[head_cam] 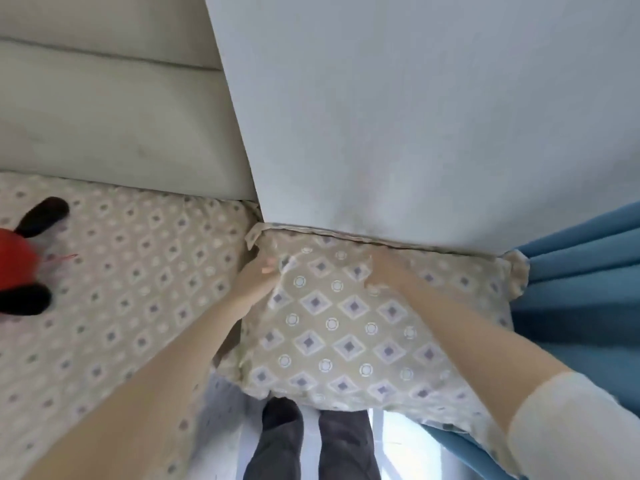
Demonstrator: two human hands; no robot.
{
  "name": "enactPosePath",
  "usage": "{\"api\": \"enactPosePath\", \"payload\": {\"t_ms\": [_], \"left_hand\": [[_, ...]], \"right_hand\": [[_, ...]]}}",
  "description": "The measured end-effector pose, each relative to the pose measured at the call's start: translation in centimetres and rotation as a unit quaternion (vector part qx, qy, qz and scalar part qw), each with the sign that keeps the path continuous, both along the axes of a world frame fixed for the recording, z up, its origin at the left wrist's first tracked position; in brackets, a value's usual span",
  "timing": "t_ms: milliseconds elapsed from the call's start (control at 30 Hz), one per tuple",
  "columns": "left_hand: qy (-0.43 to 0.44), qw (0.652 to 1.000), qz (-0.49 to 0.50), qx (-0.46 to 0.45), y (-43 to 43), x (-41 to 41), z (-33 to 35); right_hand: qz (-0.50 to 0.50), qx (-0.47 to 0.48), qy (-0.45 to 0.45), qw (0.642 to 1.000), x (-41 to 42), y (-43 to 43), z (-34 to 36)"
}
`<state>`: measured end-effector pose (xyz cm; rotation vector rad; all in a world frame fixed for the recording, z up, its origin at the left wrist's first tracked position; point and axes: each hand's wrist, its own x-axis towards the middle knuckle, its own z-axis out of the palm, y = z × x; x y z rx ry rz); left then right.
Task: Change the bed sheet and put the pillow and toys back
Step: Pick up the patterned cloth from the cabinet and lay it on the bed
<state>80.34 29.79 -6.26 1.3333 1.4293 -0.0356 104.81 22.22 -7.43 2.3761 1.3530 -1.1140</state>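
Cream padded headboard (104,116) fills the upper left, and a plain pale wall (415,98) juts in right beside it. Blue curtain (581,289) hangs in folds on the right — dark grey trousers (311,445) down at the bottom.

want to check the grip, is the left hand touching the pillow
Touching. The head view shows the left hand on the upper left corner of the pillow, fingers curled onto its fabric, no gap.

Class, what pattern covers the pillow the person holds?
The rectangular beige fabric pillow shows purple diamonds and white rings; the head view shows it best.
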Motion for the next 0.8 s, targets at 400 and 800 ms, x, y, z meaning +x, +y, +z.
{"api": "enactPosePath", "payload": {"t_ms": [400, 800], "left_hand": [[-0.004, 0.996, 0.084, 0.018, -3.3, 3.3, -1.7], [-0.017, 0.982, 0.146, 0.116, -5.7, 2.7, 4.9]], "right_hand": [[0.161, -0.058, -0.128, 0.977, 2.9, 0.9, -4.7], [0.204, -0.096, 0.15, 0.963, 1.7, -1.4, 5.1]]}}
